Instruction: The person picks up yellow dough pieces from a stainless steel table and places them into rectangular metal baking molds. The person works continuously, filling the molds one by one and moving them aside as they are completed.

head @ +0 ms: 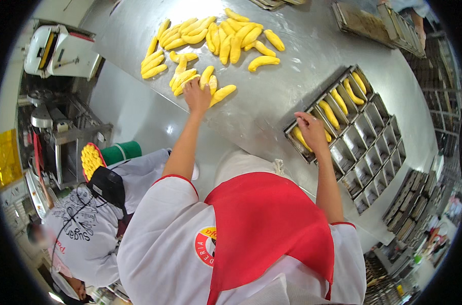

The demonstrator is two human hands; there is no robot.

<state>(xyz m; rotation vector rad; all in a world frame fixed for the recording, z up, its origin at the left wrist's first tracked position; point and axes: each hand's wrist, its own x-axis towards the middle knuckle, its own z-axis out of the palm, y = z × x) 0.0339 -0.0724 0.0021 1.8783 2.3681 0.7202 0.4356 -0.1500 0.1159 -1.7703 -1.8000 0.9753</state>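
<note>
My left hand [197, 98] reaches down onto a small group of shaped yellow dough rolls [222, 94] near the edge of the steel table. Its fingers touch the rolls, but their undersides are hidden, so I cannot tell whether they grip one. A larger spread of the same rolls [235, 42] lies farther up the table, some dusted with flour. Over the near end of a metal loaf pan set [372, 166] is my right hand [313, 131], fingers somewhat apart and nothing visible between them. Partly beneath it rests a dough roll [300, 138]. Several compartments along the pan's left row hold single rolls [329, 114].
Another person [89, 225] stands at the left near a tray of yellow pieces [91, 162] and a green roll [120, 152]. Stacked pans [362, 24] stand at the upper right, with another person's hand [420, 36] beside them. More pans [410, 202] lie at the lower right.
</note>
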